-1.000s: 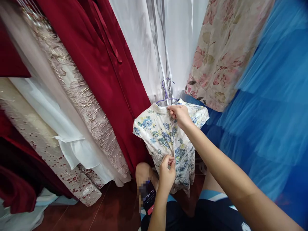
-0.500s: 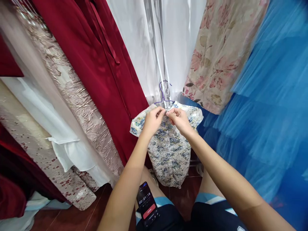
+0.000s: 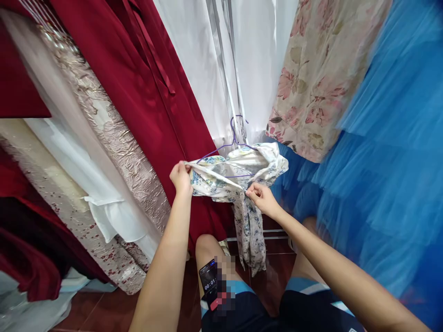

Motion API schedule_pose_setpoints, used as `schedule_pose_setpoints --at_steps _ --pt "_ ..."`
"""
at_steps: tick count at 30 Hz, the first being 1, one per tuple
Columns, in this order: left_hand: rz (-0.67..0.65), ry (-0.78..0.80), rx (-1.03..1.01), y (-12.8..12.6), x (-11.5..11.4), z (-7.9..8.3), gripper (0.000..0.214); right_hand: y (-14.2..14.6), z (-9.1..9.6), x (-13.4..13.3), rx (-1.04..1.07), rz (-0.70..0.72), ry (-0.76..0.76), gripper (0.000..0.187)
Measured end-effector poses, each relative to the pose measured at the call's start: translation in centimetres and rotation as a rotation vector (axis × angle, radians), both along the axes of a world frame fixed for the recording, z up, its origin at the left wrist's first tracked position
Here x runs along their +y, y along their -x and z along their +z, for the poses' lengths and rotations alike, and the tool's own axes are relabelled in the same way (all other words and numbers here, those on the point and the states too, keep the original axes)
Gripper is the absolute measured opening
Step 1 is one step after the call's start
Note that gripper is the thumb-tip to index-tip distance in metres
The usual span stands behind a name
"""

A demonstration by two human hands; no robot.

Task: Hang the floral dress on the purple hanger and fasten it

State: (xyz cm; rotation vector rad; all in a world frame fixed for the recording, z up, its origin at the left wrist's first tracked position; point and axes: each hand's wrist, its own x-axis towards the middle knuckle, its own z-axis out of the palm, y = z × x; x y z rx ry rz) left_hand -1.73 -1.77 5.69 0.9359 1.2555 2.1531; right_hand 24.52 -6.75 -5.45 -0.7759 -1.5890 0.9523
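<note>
Nearest, below both wrists, a phone [image 3: 210, 287] lies on the person's lap. Beyond it the left hand [image 3: 181, 177] is closed on one edge of the small floral dress [image 3: 235, 173]. The right hand [image 3: 260, 198] pinches the opposite edge, stretching the cloth open between them. Just past both hands, a purple hanger [image 3: 234, 133] sits half inside. The dress seems mid-way around the hanger; any next move calls for slack at the wire shoulder. A red gown [image 3: 145, 92] hangs behind.
</note>
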Motion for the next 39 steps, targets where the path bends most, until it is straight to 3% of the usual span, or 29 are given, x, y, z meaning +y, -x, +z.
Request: schedule_pose_setpoints --at_steps 3,9,12,14,18,23,26,31,36,39 --pt "-0.048 0.191 -0.317 0.2 0.1 -3.3 0.03 -0.3 -1.4 -0.5 -0.002 0.063 0.066 0.023" --pt "-0.351 0.401 -0.333 -5.2 -1.5 -9.5 0.029 -2.3 -6.1 -0.2 -0.106 0.045 0.272 0.021" --pt "-0.551 0.385 -0.26 -8.5 -3.1 -10.7 0.019 -4.0 -8.3 -0.4 -0.218 0.059 0.353 0.017" --pt "-0.69 0.288 -0.075 -10.5 -4.2 -10.5 0.022 -4.7 -8.7 -0.8 -0.254 0.044 0.342 0.008" --pt "-0.781 0.104 0.385 -14.3 -6.6 -8.8 0.027 -4.7 -6.7 -1.8 -0.281 0.019 0.169 0.039" --pt "-0.773 0.011 0.508 -16.6 -9.1 -7.2 0.025 -3.9 -2.1 -3.3 -0.17 -0.251 0.044 0.034" --pt "-0.763 0.028 0.47 -16.5 -9.5 -7.0 0.026 -4.5 0.0 -4.2 -0.129 -0.08 0.045 0.024" --pt "-0.813 0.038 0.466 -15.4 -9.7 -7.8 0.028 -6.0 1.8 -5.5 0.003 0.293 0.307 0.03" --pt "-1.202 0.179 0.459 -15.0 -11.2 -9.7 0.038 -7.6 3.6 -6.5 0.154 0.498 0.532 0.034" --pt "-1.329 0.275 0.489 -14.5 -11.9 -10.9 0.037 -9.7 5.6 -5.8 0.195 0.458 0.542 0.028"
